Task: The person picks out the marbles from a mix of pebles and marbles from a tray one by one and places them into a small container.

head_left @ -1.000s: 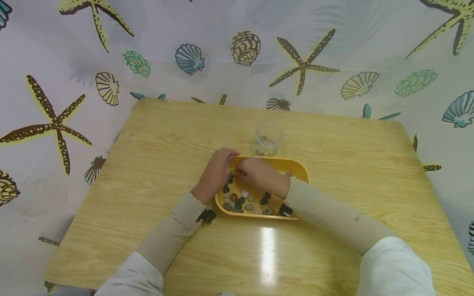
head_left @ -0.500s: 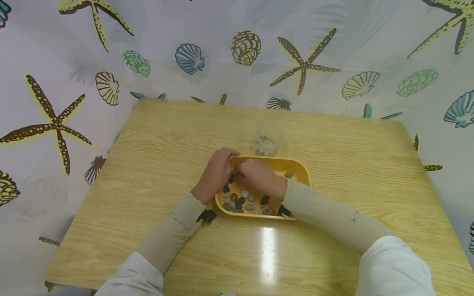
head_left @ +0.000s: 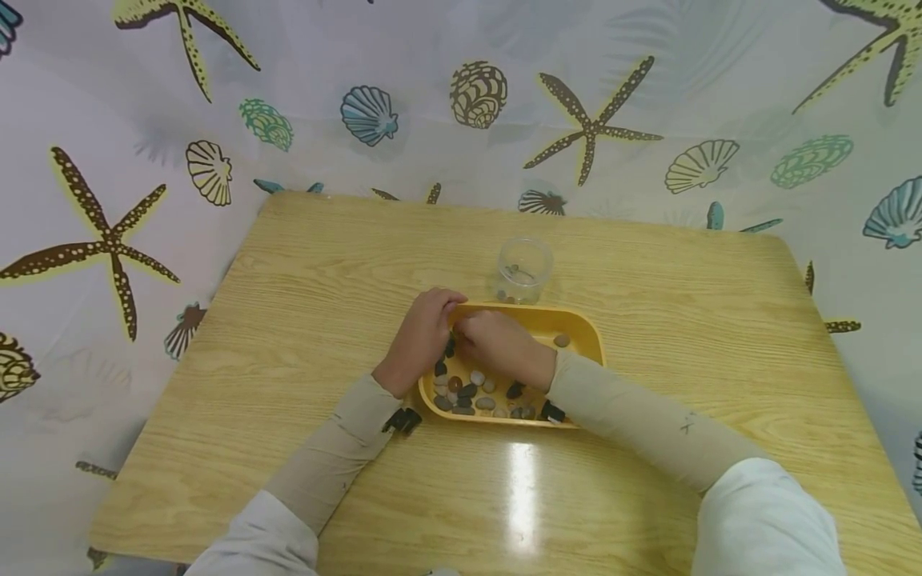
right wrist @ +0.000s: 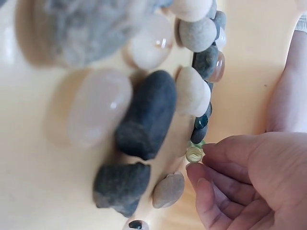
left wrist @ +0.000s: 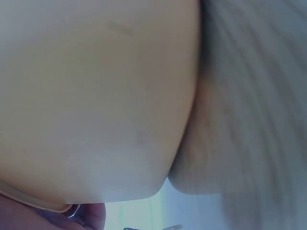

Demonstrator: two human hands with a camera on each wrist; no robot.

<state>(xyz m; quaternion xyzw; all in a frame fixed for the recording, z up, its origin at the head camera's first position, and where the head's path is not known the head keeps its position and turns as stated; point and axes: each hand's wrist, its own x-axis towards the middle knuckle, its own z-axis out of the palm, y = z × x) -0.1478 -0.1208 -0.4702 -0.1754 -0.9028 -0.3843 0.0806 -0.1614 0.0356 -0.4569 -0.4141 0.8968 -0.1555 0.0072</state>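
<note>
My left hand (head_left: 420,340) grips the far left corner of a yellow plastic tray (head_left: 585,330), fingers bent at its rim. The tray's outer wall (left wrist: 96,120) fills most of the left wrist view. Inside the tray, my right hand (head_left: 500,340) reaches into the same corner. The right wrist view shows its thumb and forefinger pinching a small yellow-green glass marble (right wrist: 194,154). Around it lie smooth pebbles: a long dark one (right wrist: 149,112), a grey one (right wrist: 169,190) and a pale one (right wrist: 98,108). In the head view the right fingertips are hidden behind the hand.
Right behind the tray stands a clear round plastic container (head_left: 524,264) with a few small pieces at its bottom. More pebbles (head_left: 484,403) gather along the tray's near side, and a lone brown pebble (head_left: 561,341) lies at its right. All stand on a wooden table (head_left: 324,264).
My right hand and forearm have shifted slightly left, uncovering more of the brown pebble at the tray's right. My left hand keeps its place at the corner.
</note>
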